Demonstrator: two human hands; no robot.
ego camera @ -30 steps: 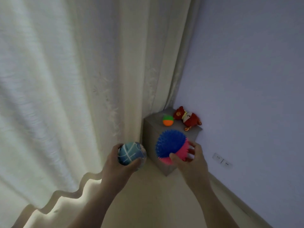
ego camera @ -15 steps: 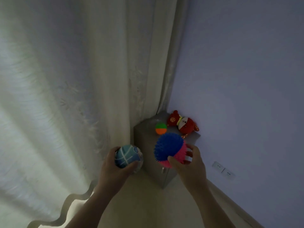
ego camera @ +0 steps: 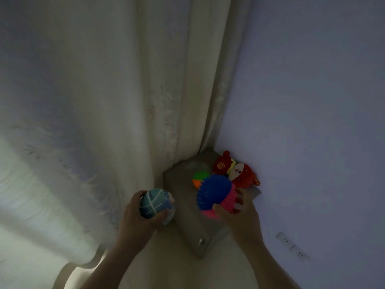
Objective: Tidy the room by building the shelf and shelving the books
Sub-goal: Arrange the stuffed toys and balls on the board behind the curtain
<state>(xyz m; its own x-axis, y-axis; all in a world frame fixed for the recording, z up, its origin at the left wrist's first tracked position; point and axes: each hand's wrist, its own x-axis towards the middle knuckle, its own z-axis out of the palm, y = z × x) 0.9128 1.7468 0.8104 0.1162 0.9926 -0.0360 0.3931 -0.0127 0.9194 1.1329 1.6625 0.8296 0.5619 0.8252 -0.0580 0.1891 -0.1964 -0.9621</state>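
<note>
Head camera is looking down into a dim room corner, and two bare arms are reaching in from below. The left grip is curling its fingers and thumb round a round blue-green ball with pale lines on it. It is holding the ball up in front of the long cream cloth curtain, just beside the left edge of a small grey cabinet. The right grip is holding a soft spiky ball that is blue on one half and pink on the other. Its thumb is pressing on the near side and its fingers are wrapping round the pink far side. This spiky ball is hanging over the top of the cabinet, and it is too hard to tell if it is touching the top. A little green and orange ball is sitting on the cabinet top, and the spiky ball is hiding part of it. A red plush toy animal with a pale face is lying at the back of the cabinet top, right up against the pale bluish wall and just beside the little ball. A small round silver knob is sticking out of the cabinet's front. The cabinet is standing on the pale floor in the corner. A white wall socket is showing low on the wall, near the right arm.
</note>
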